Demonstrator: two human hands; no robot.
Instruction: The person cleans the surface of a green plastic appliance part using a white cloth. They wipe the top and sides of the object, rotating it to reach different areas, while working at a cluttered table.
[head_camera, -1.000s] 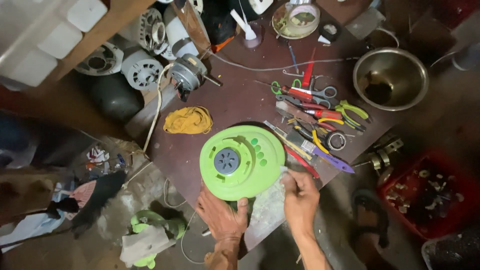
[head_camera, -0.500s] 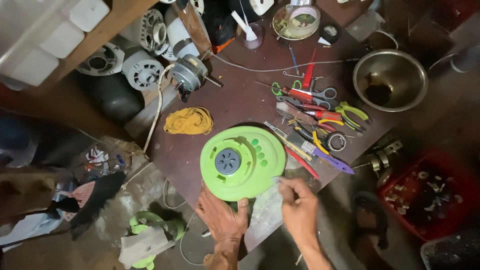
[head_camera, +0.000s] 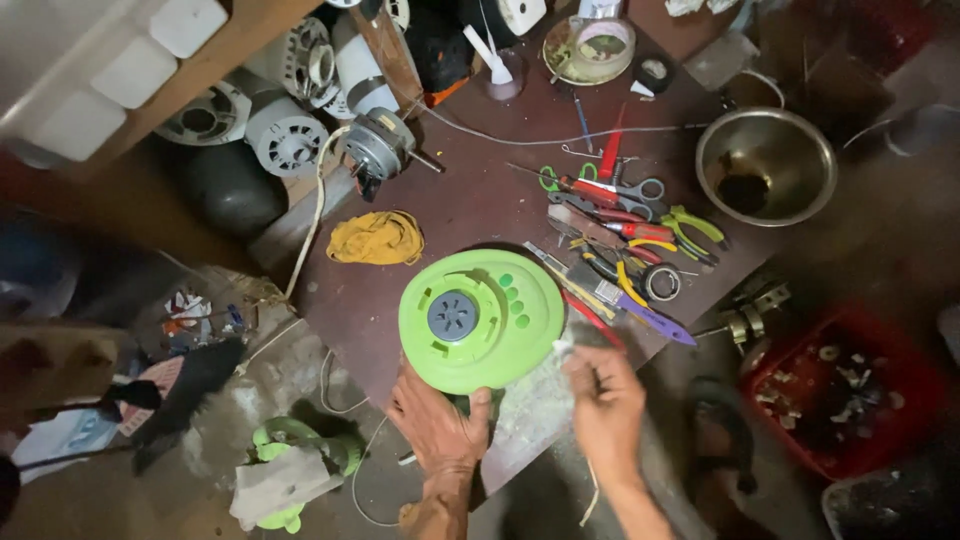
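We steady the green round housing (head_camera: 480, 320) at the near edge of the brown table (head_camera: 470, 200); our left hand (head_camera: 435, 425) clasps its near rim, thumb on top; our right hand (head_camera: 605, 405), blurred, pinches something small and pale we cannot identify; the housing looks light, stiff, smooth plastic; best held by the rim.

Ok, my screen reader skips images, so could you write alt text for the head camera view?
Seen from above, a left hand holds the near edge of a round bright green plastic housing on a dark brown worktable, while the right hand, blurred, hovers beside it. Coloured hand tools, a steel bowl and a yellow cloth lie behind.
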